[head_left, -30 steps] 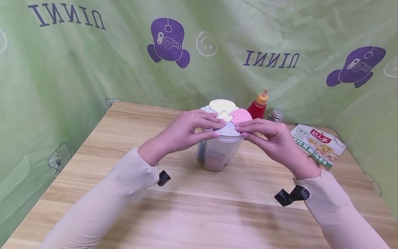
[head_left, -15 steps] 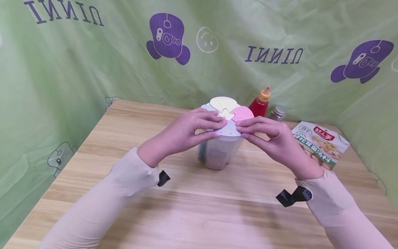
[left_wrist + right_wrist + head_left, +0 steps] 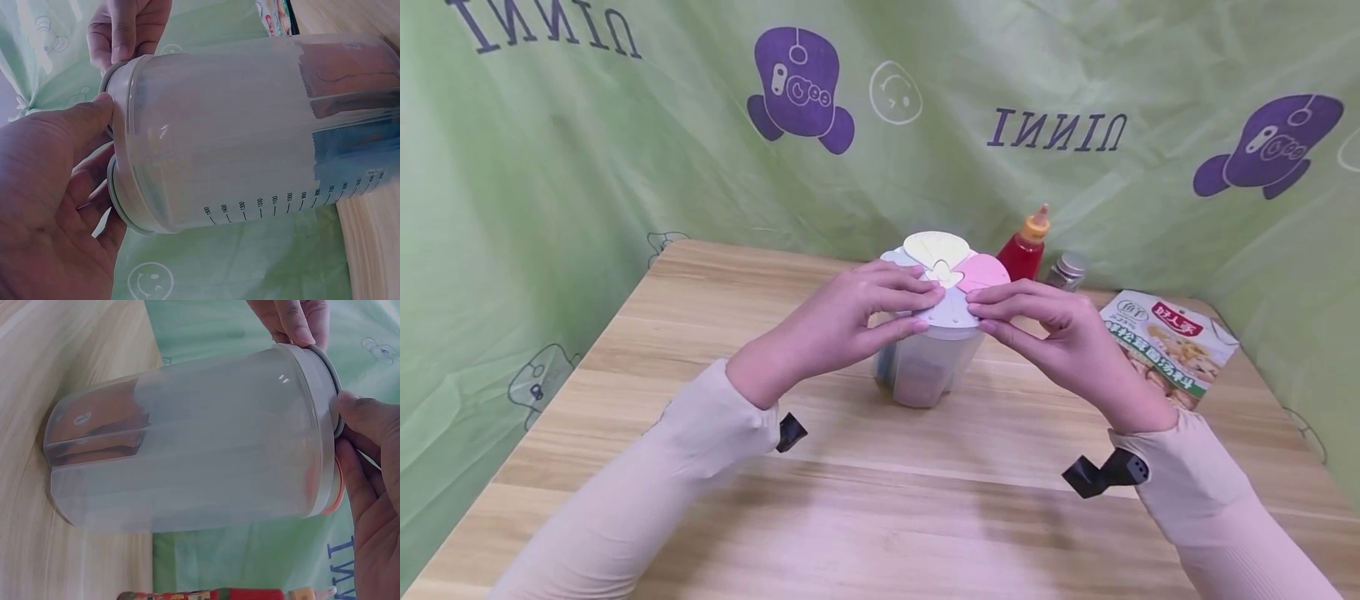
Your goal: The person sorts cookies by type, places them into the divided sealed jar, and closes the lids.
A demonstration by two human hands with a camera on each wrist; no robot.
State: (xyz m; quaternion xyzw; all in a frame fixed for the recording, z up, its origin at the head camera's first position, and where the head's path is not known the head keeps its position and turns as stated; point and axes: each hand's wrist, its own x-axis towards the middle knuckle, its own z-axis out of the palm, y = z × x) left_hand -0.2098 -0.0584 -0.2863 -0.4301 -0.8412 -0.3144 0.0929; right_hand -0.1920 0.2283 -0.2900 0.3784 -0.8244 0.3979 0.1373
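Observation:
A tall clear storage container [image 3: 921, 371] stands upright on the table, topped by a round lid with petal-like flaps. The yellow flap [image 3: 934, 247] is at the back, the pink flap [image 3: 985, 272] on the right, and a pale lavender flap [image 3: 953, 313] in front. My left hand [image 3: 842, 321] pinches the front flap's left edge, thumb at the rim and fingers on top. From the right, my right hand [image 3: 1060, 342] pinches the same flap with thumb and fingertips. Low inside the container, brown packets [image 3: 94, 419] and a blue packet [image 3: 353, 153] show through its wall.
Behind the container stand a red squeeze bottle [image 3: 1021, 257] with a yellow cap and a small metal-lidded jar [image 3: 1067, 271]. A printed food pouch [image 3: 1172, 342] lies at the right. A green curtain [image 3: 700, 150] hangs behind the wooden table [image 3: 880, 517].
The head view has tilted slightly, moving the whole scene a little. Both hands keep their places at the front flap, and the container stays put.

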